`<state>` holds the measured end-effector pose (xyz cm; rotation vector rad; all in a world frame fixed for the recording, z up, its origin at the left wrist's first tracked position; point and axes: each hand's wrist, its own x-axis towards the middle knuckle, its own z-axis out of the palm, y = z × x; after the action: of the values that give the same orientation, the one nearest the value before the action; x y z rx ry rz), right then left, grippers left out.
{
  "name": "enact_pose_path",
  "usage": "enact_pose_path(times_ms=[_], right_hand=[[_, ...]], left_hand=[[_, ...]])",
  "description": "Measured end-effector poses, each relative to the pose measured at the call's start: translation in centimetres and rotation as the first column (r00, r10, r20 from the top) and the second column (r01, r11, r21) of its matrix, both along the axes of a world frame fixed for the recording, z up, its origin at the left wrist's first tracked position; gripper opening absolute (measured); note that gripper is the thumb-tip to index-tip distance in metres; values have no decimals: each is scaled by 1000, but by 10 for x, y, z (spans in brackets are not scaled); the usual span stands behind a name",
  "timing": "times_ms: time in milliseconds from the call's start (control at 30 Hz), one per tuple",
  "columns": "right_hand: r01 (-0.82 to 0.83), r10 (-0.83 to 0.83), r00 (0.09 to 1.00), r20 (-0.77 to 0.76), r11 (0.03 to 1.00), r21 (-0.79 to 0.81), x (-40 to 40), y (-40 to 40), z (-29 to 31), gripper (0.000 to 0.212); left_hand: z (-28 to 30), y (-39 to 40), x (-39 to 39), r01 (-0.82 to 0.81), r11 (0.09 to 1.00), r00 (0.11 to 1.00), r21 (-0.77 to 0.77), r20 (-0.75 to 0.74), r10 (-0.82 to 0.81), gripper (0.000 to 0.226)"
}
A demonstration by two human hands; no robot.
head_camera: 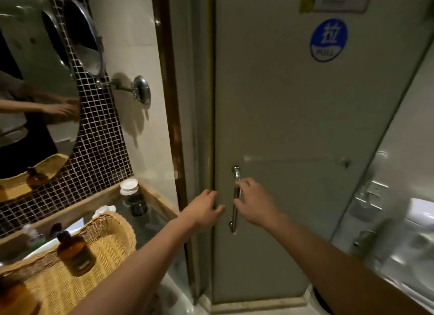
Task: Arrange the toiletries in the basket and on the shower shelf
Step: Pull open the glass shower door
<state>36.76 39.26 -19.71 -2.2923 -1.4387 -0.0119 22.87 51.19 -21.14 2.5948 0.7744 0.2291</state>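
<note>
A wicker basket (110, 235) stands on the glass counter at the lower left. An amber bottle with a dark cap (75, 253) stands upright in it, and a second amber bottle (14, 296) shows at the bottom left edge. A dark bottle with a white cap (135, 198) stands on the counter by the wall. My right hand (257, 203) curls its fingers and thumb around the chrome handle (234, 218) of the frosted shower door (281, 115). My left hand (203, 211) hovers with spread fingers at the door's left edge. The shower shelf is hidden behind the door.
A round wall mirror (35, 80) and a swing-arm magnifying mirror (88, 37) hang above the counter. A blue PULL sticker (328, 40) sits high on the door. A white cloth-like item (104, 210) lies behind the basket. A glass panel (387, 209) stands to the right.
</note>
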Motion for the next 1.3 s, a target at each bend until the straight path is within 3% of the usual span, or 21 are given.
enact_pose_path(times_ms=[100, 433, 600, 867, 1300], right_hand=[[51, -46, 995, -93, 998, 49, 14, -5, -6, 46], [119, -118, 980, -159, 993, -4, 42, 23, -31, 71], [113, -104, 978, -180, 993, 38, 53, 43, -42, 68], [103, -82, 965, -248, 992, 70, 66, 69, -50, 63], [261, -233, 952, -201, 957, 125, 55, 94, -56, 55]], left_hand=[[-1, 0, 22, 24, 999, 1000, -32, 21, -23, 58], [-37, 21, 76, 34, 990, 998, -136, 49, -27, 60], [-51, 33, 100, 65, 987, 989, -146, 143, -43, 35], [-57, 58, 120, 110, 992, 984, -63, 147, -100, 21], [-59, 66, 118, 184, 977, 973, -105, 162, -166, 20]])
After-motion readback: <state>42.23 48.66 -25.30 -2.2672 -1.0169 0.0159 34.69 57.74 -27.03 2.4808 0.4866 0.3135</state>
